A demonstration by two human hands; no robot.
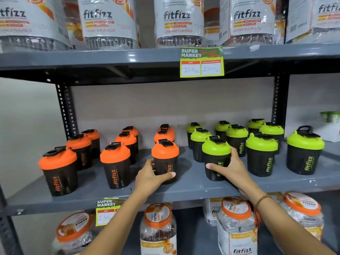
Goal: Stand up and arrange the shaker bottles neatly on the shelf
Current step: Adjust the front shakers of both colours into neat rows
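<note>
Black shaker bottles stand upright in rows on the grey middle shelf (191, 188). Orange-lidded ones fill the left half, green-lidded ones the right half. My left hand (150, 176) wraps around the front orange-lidded shaker (165, 159) near the shelf's middle. My right hand (232, 167) grips the front green-lidded shaker (217, 157) beside it. Both bottles rest on the shelf surface. Another green-lidded shaker (304, 151) stands alone at the far right, a little apart from its rows.
Large clear jars with fitfizz labels (179, 21) line the upper shelf. A price tag (202, 62) hangs from its front edge. More orange-lidded jars (158, 229) sit on the shelf below, under my forearms. Perforated steel posts (65, 109) frame the bay.
</note>
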